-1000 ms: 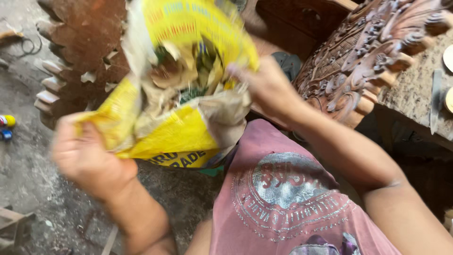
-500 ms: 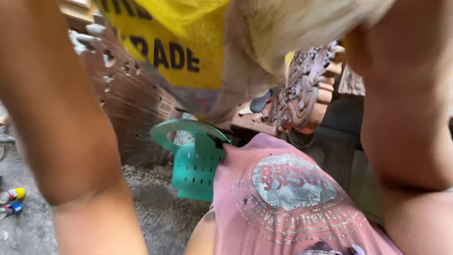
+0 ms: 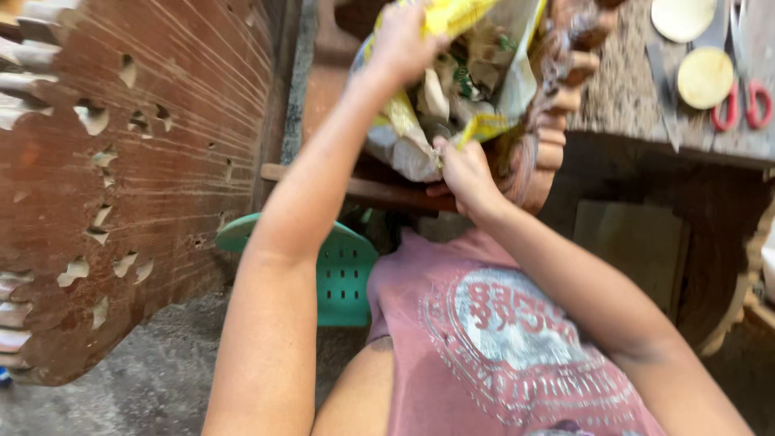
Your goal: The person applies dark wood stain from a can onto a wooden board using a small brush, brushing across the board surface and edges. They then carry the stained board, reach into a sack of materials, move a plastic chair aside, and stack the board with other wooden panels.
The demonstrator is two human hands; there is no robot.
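- Head view: left hand (image 3: 408, 40) up near top edge, fingers clamped on upper rim of yellow sack (image 3: 452, 97); fingertips partly cut by frame top.
- Right hand (image 3: 464, 173) lower, fingers pinched shut on sack's bottom edge, just above the pink shirt (image 3: 500, 339).
- Sack sits top centre, held in the air between both hands, crumpled, mouth facing camera; contents a muddle of pale and green scraps, can't tell what they are.
- Behind sack, touching or just behind it: carved wood piece (image 3: 557, 89) w/ rounded knobs; most of it hidden by the sack.
- Left side filled by big carved brown panel (image 3: 121, 186), scalloped edge, runs off frame left + top; close beside left forearm, little room there.
- Between panel and shirt: green plastic chair (image 3: 343, 270), partly hidden by left arm.
- Open floor (image 3: 129, 404) bottom left, grey, gritty.
- Top right: workbench (image 3: 622, 105) edge w/ two round pale discs (image 3: 705, 77), red-handled scissors (image 3: 743, 105); upper disc cut off by frame.
- Under bench dark, hard to make out.
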